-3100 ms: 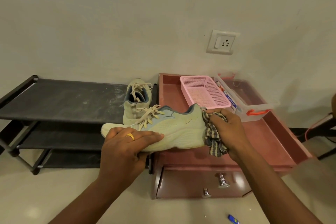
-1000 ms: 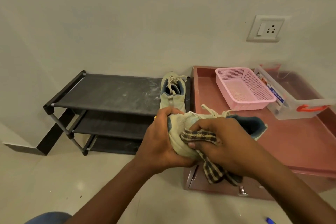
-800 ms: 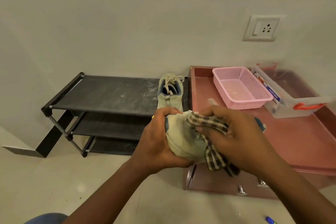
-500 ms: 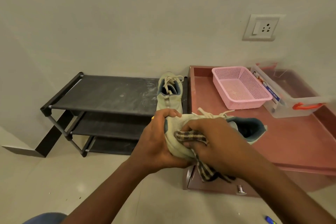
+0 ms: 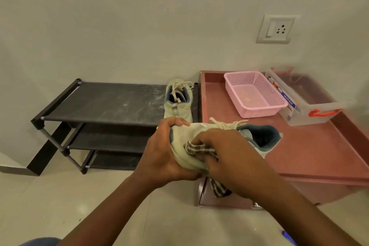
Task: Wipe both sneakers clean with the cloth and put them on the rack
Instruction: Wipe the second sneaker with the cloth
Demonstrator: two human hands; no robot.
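Observation:
I hold a pale green sneaker point(image 5: 257, 138) in the air in front of the red cabinet, toe to the left, heel opening to the right. My left hand point(image 5: 161, 156) grips its toe end. My right hand point(image 5: 225, 156) presses a striped cloth point(image 5: 197, 149) against the shoe's near side; the cloth's tail hangs below my wrist. The second sneaker point(image 5: 178, 102) stands on the right end of the black rack's point(image 5: 103, 102) top shelf, heel toward me.
A low red cabinet point(image 5: 311, 154) stands right of the rack, carrying a pink basket point(image 5: 253, 92) and a clear box with orange latches point(image 5: 305, 106). A wall socket point(image 5: 276, 29) is above. A blue pen point(image 5: 288, 237) lies on the tiled floor, bottom right.
Over the last second my right hand rubbed the cloth back and forth along the sneaker's toe side. Earlier I held the shoe side-on and wiped its heel; the view has shifted left.

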